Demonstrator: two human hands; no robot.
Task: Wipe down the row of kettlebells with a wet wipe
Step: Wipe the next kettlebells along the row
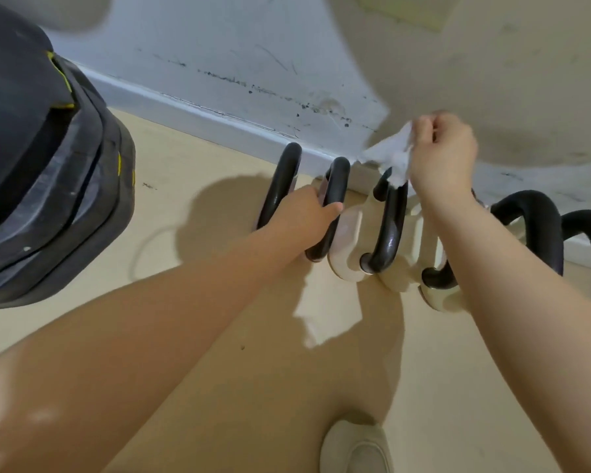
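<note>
A row of kettlebells [347,240] with cream bodies and black handles stands on the floor along the wall. My left hand [304,213] grips the black handle [335,192] of the second kettlebell from the left. My right hand [440,155] pinches a crumpled white wet wipe [391,157] and holds it at the top of the third kettlebell's handle [391,227]. Further black handles [533,213] show to the right, partly hidden behind my right forearm.
A large dark padded object with yellow trim [41,158] fills the left side. The scuffed white wall [236,63] and skirting board run behind the row. Beige floor [191,319] lies in front, with my light shoe [355,448] at the bottom.
</note>
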